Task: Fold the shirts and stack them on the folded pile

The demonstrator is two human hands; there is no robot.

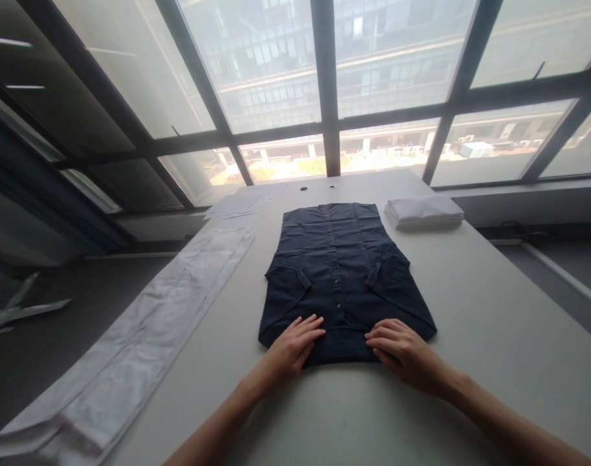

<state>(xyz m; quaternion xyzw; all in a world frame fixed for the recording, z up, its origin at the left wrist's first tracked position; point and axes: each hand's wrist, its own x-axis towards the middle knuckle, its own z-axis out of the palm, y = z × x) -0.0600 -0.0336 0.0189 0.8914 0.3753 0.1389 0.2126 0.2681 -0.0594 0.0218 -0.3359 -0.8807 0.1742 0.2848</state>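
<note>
A dark navy button-up shirt (331, 249) lies front side up on the white table, its sides folded inward. Two buttons show on its placket, and faint creases run across the cloth. At its near edge, my left hand (295, 343) rests on the lower left part with the fingers stretched out over the fabric. Opposite it, my right hand (397, 346) lies on the lower right part, fingers extended and slightly bent. Both thumbs are low, close to the shirt's near edge. Between the hands a strip of the shirt stays uncovered.
Folded white cloth (424, 212) sits in a stack at the table's right rear. Long white sheeting (144, 336) runs along the left side, with thin white sheets (239, 204) behind it. The white table (474, 310) reaches toward large framed windows (390, 58).
</note>
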